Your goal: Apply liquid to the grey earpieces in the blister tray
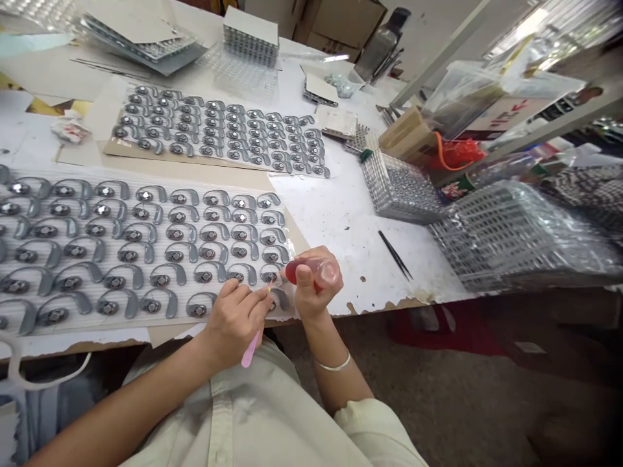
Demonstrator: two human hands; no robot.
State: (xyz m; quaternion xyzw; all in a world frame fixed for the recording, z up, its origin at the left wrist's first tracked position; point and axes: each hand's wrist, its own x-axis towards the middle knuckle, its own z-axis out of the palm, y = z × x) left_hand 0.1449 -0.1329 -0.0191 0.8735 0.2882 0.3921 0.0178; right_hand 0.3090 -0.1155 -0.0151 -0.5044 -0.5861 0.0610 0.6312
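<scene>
My left hand is closed on a pink stick tool, its thin tip reaching toward the last grey hook-shaped pieces at the near right corner of a sheet. My right hand grips a small clear bottle with a red end, held just right of that corner. The sheet holds several rows of grey curved pieces with round shiny centres. A second sheet of the same pieces lies farther back.
Black tweezers lie on the white table to the right. Clear blister trays and a smaller stack sit at right, cardboard boxes behind. More trays stand at the back. The table edge is chipped.
</scene>
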